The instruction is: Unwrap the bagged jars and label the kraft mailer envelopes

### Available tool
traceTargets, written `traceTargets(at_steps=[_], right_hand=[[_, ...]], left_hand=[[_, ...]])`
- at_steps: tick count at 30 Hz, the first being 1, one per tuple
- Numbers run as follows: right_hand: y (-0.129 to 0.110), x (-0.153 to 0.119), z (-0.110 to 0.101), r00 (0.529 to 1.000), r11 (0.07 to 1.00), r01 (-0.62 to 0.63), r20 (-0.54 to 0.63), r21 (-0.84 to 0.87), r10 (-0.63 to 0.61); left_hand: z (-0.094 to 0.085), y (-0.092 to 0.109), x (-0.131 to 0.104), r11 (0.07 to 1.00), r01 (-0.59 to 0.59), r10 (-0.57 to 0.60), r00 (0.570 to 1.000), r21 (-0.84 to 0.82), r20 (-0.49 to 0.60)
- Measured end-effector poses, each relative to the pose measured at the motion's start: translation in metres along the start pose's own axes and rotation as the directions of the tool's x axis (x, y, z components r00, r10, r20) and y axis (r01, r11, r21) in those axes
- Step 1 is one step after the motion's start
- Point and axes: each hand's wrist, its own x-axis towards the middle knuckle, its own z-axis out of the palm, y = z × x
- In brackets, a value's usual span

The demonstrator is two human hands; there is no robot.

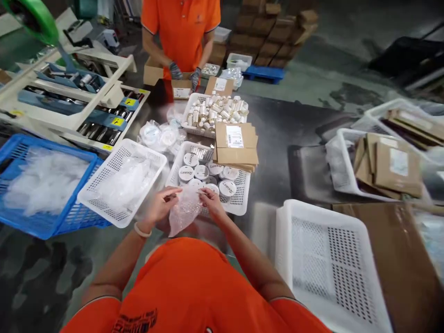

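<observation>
A clear bubble-wrap bag (185, 210) hangs between my two hands, over the near edge of the table. My left hand (162, 203) pinches its upper left corner. At the upper right corner, the fingers of my right hand (210, 200) are closed on the bag's edge. Just beyond it stands a white perforated basket (243, 203) with several round white-lidded jars (228, 188) in it. Flat brown cardboard boxes (239, 152) with a label on top are stacked across the basket's far right part. To the left, a white basket (120, 217) holds more clear plastic bags (126, 182).
A blue crate (52, 226) of clear packaging stands at left, beside a roller machine (104, 97). Ahead are a basket of small bottles (218, 111) and a co-worker in gloves (180, 41) handling a carton. At right are a stacked white basket (333, 259) and baskets of flat cartons (395, 162).
</observation>
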Motion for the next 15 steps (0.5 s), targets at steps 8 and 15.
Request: traceTargets(at_steps=[8, 15], right_hand=[[0.019, -0.03, -0.034, 0.956, 0.974, 0.185, -0.208, -0.127, -0.209], [-0.009, -0.093, -0.121, 0.725, 0.814, 0.375, -0.407, -0.443, -0.556]], left_hand=[[0.049, -0.004, 0.003, 0.909, -0.246, 0.263, 0.965, 0.337, -0.005], [0.066, 0.007, -0.019, 0.976, -0.179, 0.156, 0.972, 0.124, 0.177]])
